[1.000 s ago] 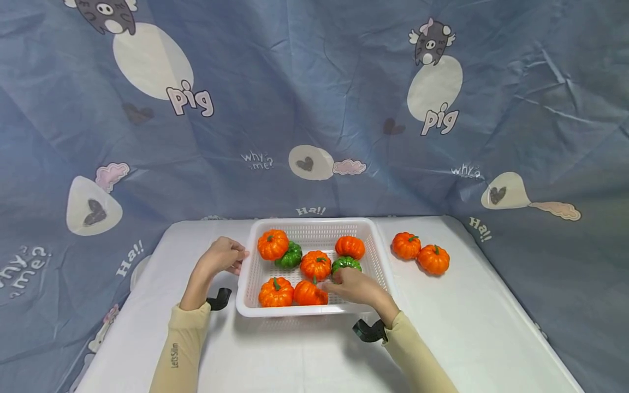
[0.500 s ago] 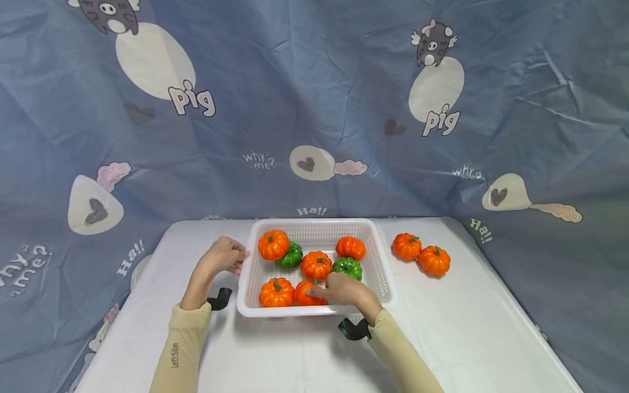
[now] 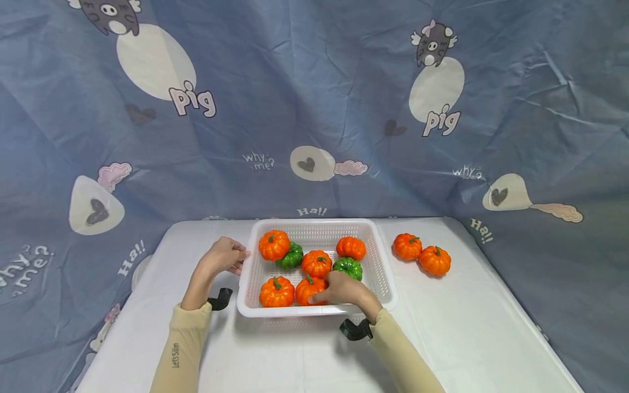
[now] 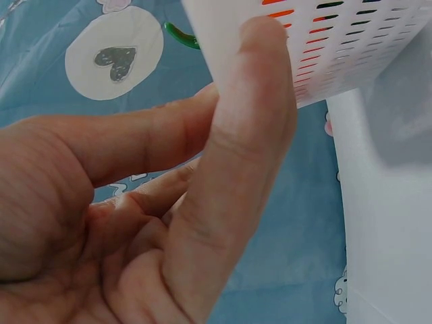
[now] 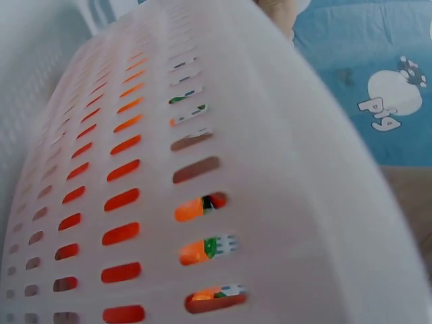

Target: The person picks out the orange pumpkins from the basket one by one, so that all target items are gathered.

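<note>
I pinch the left rim of the basket (image 3: 304, 233) with my left hand (image 3: 225, 255), best held steady; inside, my right hand (image 3: 344, 289) grips the near-middle pumpkin (image 3: 304, 291), to be shifted gently without knocking the left neighbour (image 3: 277, 295).

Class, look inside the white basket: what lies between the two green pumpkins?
In the white basket, one orange pumpkin sits between the left green pumpkin and the right green pumpkin; the head view shows it.

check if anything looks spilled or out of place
Nothing looks spilled or damaged. Only the two orange pumpkins on the table, right of the basket, stand apart; the other pumpkins are inside it.
</note>
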A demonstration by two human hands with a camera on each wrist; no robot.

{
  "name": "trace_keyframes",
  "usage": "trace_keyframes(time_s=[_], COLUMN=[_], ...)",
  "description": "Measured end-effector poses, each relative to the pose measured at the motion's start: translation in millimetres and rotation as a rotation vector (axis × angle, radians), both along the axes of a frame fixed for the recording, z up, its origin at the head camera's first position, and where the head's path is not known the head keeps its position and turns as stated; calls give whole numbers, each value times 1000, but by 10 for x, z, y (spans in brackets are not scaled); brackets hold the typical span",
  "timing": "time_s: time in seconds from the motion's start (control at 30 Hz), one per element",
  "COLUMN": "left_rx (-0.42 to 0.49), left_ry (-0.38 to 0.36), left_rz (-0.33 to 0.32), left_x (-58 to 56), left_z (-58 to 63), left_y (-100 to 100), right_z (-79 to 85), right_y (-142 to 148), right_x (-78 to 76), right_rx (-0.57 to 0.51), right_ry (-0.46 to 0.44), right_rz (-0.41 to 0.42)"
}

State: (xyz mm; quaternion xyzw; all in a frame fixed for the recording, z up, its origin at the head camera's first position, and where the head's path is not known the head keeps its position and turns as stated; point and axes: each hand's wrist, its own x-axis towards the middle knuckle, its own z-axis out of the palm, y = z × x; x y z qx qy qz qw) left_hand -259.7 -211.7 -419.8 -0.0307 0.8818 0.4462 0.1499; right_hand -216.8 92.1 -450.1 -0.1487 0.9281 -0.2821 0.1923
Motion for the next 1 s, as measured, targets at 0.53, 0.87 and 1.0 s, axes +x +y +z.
trace_keyframes(time_s=[0.53, 0.87, 1.0], left_rx=[8, 17, 14], left_ry=[6, -2, -3], left_rz=[-8, 4, 2], left_x=[14, -10, -5], left_z=[11, -26, -11], left_y=[9, -5, -6], right_z=[49, 166, 212], right_y=[71, 176, 263], right_x=[-21, 92, 164], right_rx=[-54, -108, -161], right_ry=[48, 134, 160], right_rz=[6, -49, -90])
